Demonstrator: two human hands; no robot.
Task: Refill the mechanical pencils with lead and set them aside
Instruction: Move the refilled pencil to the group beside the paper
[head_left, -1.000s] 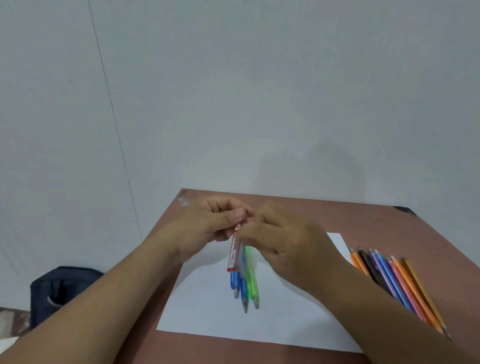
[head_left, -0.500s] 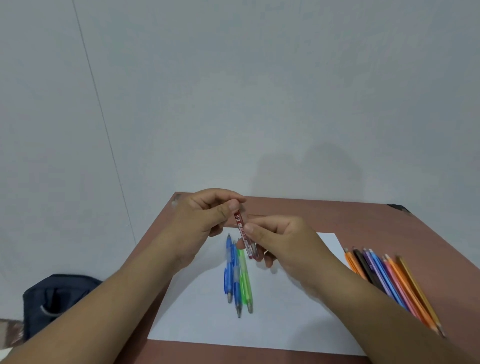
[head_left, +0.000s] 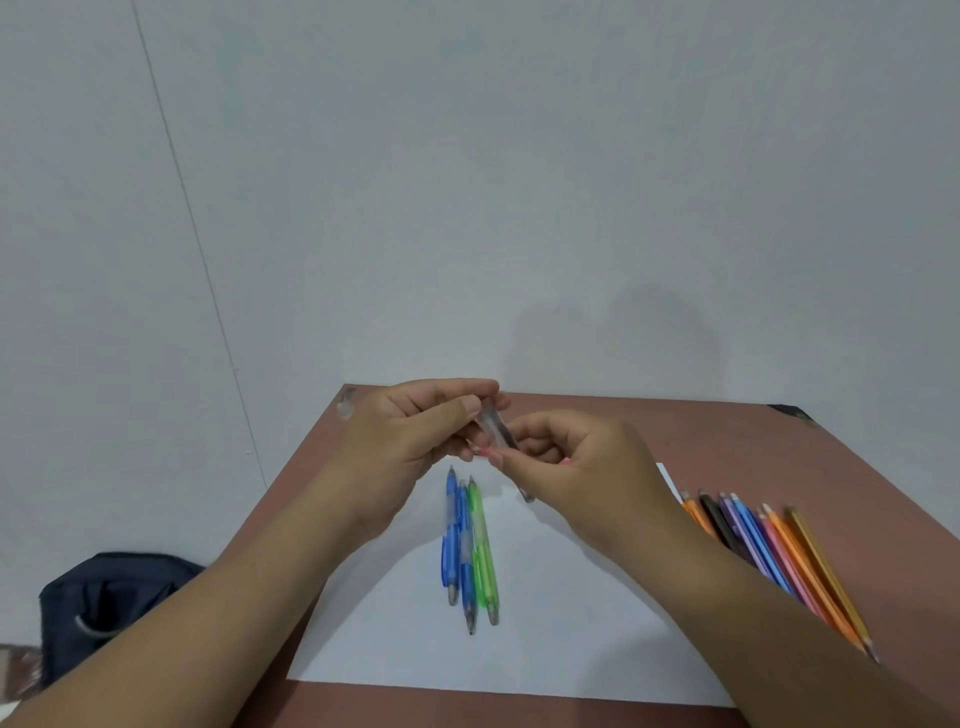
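Observation:
Three mechanical pencils lie side by side on a white sheet of paper (head_left: 545, 639): two blue pencils (head_left: 453, 540) and a green pencil (head_left: 483, 551), tips toward me. Above them I hold a small clear lead tube (head_left: 497, 431) between both hands. My left hand (head_left: 410, 441) pinches its upper end with thumb and fingers. My right hand (head_left: 582, 467) pinches its lower part, fingers curled round it. The tube is blurred and partly hidden by my fingers.
A row of several coloured pencils (head_left: 769, 545) lies on the brown table (head_left: 727, 441) right of the paper. A dark bag (head_left: 109, 603) sits on the floor at the left. A plain wall stands behind the table.
Both hands lifted the lead tube up and away from the three pencils, and the tube now tilts with its top to the left. The pencils stayed on the paper.

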